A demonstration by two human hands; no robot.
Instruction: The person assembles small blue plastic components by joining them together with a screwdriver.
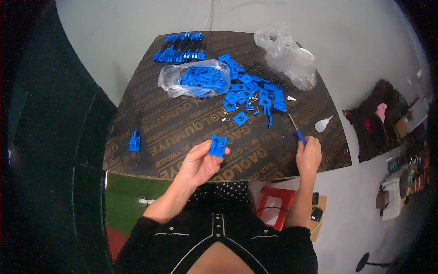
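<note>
My left hand (199, 163) is closed on a blue plastic part (219, 146), a square plate with a raised piece, held above the table's near edge. Over to the right, my right hand (309, 155) grips the blue handle of a screwdriver (299, 135), its metal shaft pointing away from me over the table. Beyond the hands lie loose blue plates (246, 95) with round holes, and small screws and metal bits are scattered among them. A similar blue part (134, 140) stands alone at the table's left.
A clear bag (171, 81) of blue parts lies mid-table, with rows of assembled blue pieces (180, 55) behind it. Crumpled clear plastic (287, 57) covers the far right corner. A small white nozzle bottle (323, 124) lies near the right edge. A red stool (275, 208) stands below.
</note>
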